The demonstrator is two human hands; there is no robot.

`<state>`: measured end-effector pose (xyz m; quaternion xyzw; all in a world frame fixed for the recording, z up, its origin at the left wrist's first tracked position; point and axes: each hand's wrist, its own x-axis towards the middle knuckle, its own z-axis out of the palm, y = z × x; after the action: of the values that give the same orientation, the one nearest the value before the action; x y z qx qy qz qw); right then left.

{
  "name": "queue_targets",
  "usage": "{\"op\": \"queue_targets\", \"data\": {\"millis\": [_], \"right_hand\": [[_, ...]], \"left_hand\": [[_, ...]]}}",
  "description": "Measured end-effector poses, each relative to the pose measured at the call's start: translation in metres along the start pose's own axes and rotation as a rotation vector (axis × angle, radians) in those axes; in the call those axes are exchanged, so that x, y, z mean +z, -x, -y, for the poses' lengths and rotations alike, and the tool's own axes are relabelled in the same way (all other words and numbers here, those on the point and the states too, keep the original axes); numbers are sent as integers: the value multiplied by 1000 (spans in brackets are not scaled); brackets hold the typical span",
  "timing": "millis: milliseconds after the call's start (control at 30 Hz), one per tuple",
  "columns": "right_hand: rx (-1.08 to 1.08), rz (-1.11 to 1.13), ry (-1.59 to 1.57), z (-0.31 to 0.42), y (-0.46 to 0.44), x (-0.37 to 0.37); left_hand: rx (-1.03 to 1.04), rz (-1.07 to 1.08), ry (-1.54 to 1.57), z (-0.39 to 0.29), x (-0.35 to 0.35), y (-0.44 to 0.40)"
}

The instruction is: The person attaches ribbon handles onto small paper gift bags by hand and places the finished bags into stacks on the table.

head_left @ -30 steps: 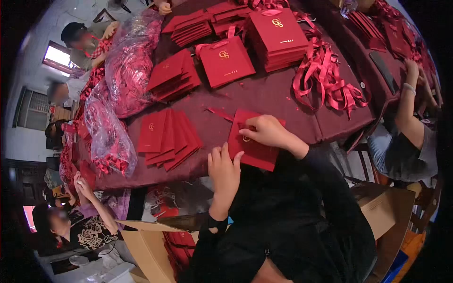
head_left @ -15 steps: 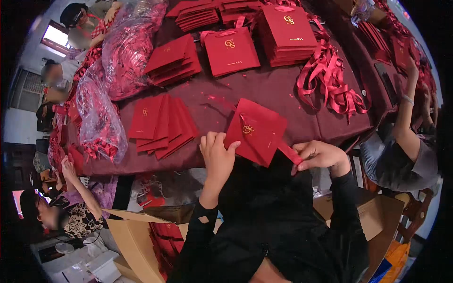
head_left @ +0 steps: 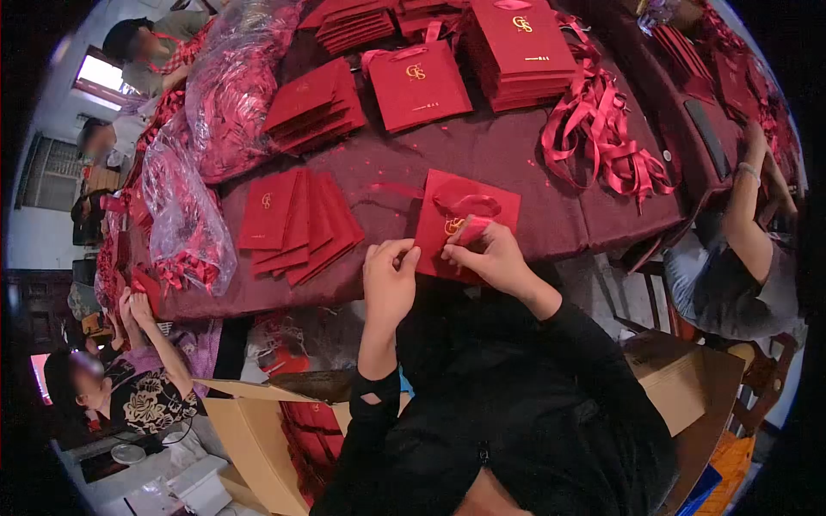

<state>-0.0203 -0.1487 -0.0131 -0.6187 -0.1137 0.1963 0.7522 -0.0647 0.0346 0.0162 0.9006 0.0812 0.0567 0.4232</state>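
A red paper bag [head_left: 434,245] with a gold logo lies at the table's front edge. My right hand [head_left: 495,258] is closed over its face, pinching a red ribbon [head_left: 475,227] that loops across the bag's upper part. At the bag's left edge is my left hand [head_left: 391,267], its fingers curled and the thumb against the fingers; whatever it grips there is too small to make out. Another ribbon end [head_left: 396,187] sticks out past the bag's left side. To the left lies a fan of flat red bags [head_left: 284,219].
Stacked red bags [head_left: 525,52] stand at the back, beside a ribbon pile [head_left: 602,142]. Plastic sacks of ribbon [head_left: 237,95] lie left. Cardboard boxes [head_left: 258,439] flank my lap. Other people sit left and right, one arm [head_left: 744,206] at the right table.
My right hand has pulled ribbon out to the right of the bag, then brought it back over the bag's face. The bag turned and straightened again. My left hand's fingers have curled in.
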Motion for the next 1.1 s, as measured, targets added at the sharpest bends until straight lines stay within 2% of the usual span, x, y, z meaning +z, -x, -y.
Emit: {"op": "queue_targets", "data": {"millis": [300,367,500,767,867,900,967,1033,1100], "right_hand": [[-93,-103,221,2,-1,20],[-237,-148,298,0,-3,22],[-224,-166,291,-2,-3,25],[-301,-196,565,-4,-6,31],[-239,-137,569,1,-5,27],[-243,-139,570,1,-6,23],[-215,11,431,2,-6,13],[-204,68,440,12,-4,6],[-194,119,443,9,-3,2]], "left_hand": [[-41,24,15,-14,-2,-2],[-56,29,10,-17,-3,-2],[-28,8,39,-11,0,-2],[0,-5,-4,-6,8,0],[5,57,-4,-4,8,2],[35,88,104,-1,4,1],[68,118,214,8,-3,-4],[257,334,299,18,-12,-11],[233,389,283,15,-10,-13]]}}
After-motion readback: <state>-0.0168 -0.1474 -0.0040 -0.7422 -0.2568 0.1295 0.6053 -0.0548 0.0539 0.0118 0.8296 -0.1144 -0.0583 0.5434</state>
